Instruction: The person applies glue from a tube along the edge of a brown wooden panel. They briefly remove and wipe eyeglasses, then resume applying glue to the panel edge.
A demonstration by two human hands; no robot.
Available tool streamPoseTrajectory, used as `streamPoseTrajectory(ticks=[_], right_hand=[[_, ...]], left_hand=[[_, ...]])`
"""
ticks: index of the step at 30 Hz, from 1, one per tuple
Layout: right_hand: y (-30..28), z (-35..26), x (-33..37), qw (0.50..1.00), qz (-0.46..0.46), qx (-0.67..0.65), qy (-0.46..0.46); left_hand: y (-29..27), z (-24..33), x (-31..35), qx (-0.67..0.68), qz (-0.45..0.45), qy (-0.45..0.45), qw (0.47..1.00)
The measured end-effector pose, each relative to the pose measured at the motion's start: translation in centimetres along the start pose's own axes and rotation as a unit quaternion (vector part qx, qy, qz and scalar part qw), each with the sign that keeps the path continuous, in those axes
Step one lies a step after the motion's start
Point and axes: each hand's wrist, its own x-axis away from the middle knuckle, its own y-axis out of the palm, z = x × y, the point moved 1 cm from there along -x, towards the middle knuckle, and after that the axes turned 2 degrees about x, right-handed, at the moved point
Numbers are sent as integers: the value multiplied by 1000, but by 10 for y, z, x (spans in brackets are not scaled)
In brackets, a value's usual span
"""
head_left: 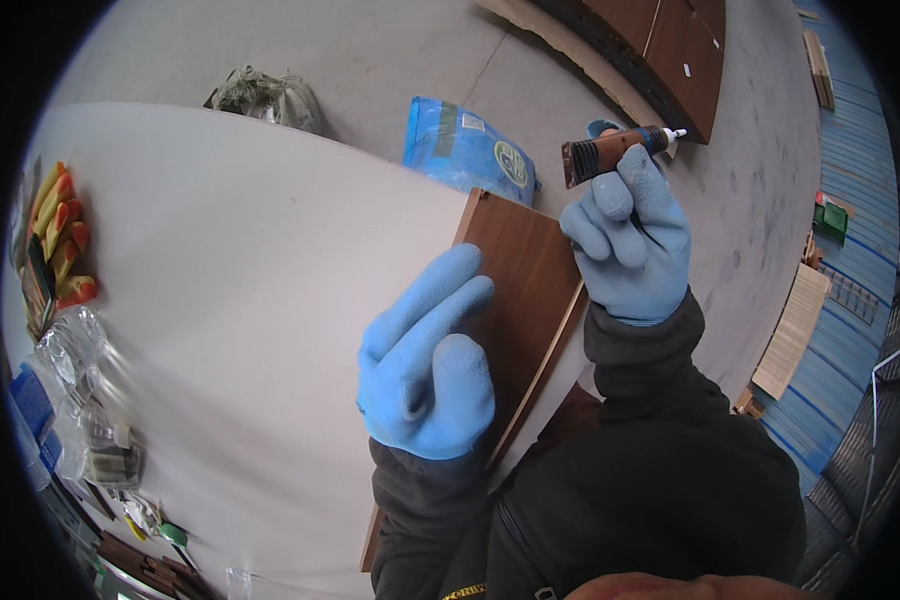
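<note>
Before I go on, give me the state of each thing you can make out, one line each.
Brown squeeze tube: held up, white tip pointing right; capped or not, unclear.
Right hand: gloved, closed on the tube.
Left hand: gloved, open, nothing visible in it.
Brown wooden board: lying on the white table, partly hidden.
Yellow-orange gloves: bunched, unworn.
Clear plastic packaging: crumpled.
Blue bag: sealed or not, unclear.

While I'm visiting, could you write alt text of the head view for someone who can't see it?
A blue-gloved right hand holds up a small brown squeeze tube with a white nozzle. The left hand, gloved alike, appears over a flat brown wood-grain board along a white tabletop's edge.
</note>
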Motion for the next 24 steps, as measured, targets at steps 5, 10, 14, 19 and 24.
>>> streamPoseTrajectory(ticks=[5,10,14,19,24], right_hand=[[2,2,0,998,32,44,-14],[0,-2,1,995,24,100,-15],[-6,-1,7,993,15,115,-28],[-20,1,0,995,-87,32,-45],[-32,-6,-3,987,-102,118,-33]], left_hand=[[3,-2,0,17,32,-5,999],[4,-3,1,15,47,-16,999],[5,-4,2,13,56,-28,998],[5,-4,2,-8,51,-39,998],[1,0,1,30,33,-84,995]])
